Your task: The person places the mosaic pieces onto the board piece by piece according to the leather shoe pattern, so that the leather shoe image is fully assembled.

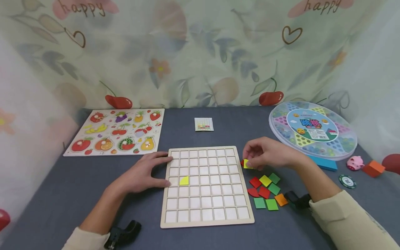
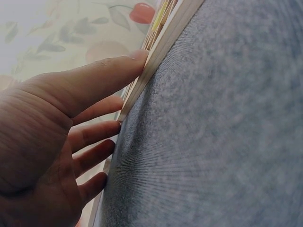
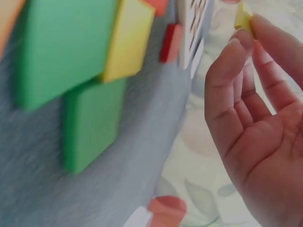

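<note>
A pale wooden grid board with square cells (image 1: 206, 187) is seen lying flat on the grey felt-covered desk (image 1: 72, 187), its long axis running away from the person. The left hand (image 1: 142, 175) is laid flat on the desk with fingers straight, the fingertips (image 2: 137, 56) pressed against the board's left edge; nothing is gripped by it. The right hand (image 1: 268, 152) is held just off the board's right edge, near its far corner, and a small yellow square tile (image 1: 247, 164) is pinched between its curled thumb and fingertips, as is confirmed in the right wrist view (image 3: 243, 18). The board's cells therefore lie to the left of the held tile, and the right hand is the nearer of the two to the right-hand columns. One yellow tile (image 1: 184, 180) is already seated in a cell in the second column from the left, close to the left hand. A loose cluster of red, green, yellow and orange tiles (image 1: 265, 192) is noted on the desk beside the board's right edge, nearer the person than the right hand. A small printed pattern card (image 1: 203, 124) lies beyond the board's far edge.
</note>
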{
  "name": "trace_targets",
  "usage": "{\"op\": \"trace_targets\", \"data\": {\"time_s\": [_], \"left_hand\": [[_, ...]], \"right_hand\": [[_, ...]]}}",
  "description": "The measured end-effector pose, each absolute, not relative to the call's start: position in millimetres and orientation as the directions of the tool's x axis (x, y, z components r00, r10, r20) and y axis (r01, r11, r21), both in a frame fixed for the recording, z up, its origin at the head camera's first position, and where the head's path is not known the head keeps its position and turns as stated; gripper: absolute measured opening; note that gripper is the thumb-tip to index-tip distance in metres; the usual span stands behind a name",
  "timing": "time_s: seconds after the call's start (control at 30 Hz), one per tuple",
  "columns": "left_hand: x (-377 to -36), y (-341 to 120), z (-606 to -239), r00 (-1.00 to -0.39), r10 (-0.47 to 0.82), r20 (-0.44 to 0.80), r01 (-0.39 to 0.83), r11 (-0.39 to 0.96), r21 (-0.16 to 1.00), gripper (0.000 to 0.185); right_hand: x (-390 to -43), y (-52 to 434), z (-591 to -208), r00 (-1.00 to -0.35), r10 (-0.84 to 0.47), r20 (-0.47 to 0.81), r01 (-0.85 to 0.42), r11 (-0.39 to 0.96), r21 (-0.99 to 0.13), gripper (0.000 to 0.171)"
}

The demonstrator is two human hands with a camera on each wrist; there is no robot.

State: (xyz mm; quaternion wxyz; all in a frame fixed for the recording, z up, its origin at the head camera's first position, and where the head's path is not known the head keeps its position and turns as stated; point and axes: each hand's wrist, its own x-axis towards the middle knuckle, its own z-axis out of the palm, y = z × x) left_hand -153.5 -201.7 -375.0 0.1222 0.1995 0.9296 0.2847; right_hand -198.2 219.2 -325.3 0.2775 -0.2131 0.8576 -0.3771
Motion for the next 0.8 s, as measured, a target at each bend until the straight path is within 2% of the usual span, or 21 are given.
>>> {"op": "trace_targets", "data": {"time_s": [0.43, 0.6, 0.8], "left_hand": [[-153.3, -204.2, -375.3, -0.887, 0.449, -0.113, 0.308, 0.754, 0.581, 0.079], [-153.1, -203.7, -375.4, -0.885, 0.452, -0.112, 0.309, 0.75, 0.584, 0.079], [-152.2, -203.3, -374.8, -0.891, 0.44, -0.112, 0.299, 0.754, 0.585, 0.079]], "right_hand": [[-203.4, 161.7, -325.9, -0.702, -0.651, -0.287, -0.171, 0.546, -0.82, 0.015], [-201.5, 136.5, -331.0, -0.657, -0.694, -0.295, -0.162, 0.512, -0.843, 0.01], [-198.8, 107.3, -339.3, -0.606, -0.723, -0.332, -0.196, 0.54, -0.819, 0.007]]}}
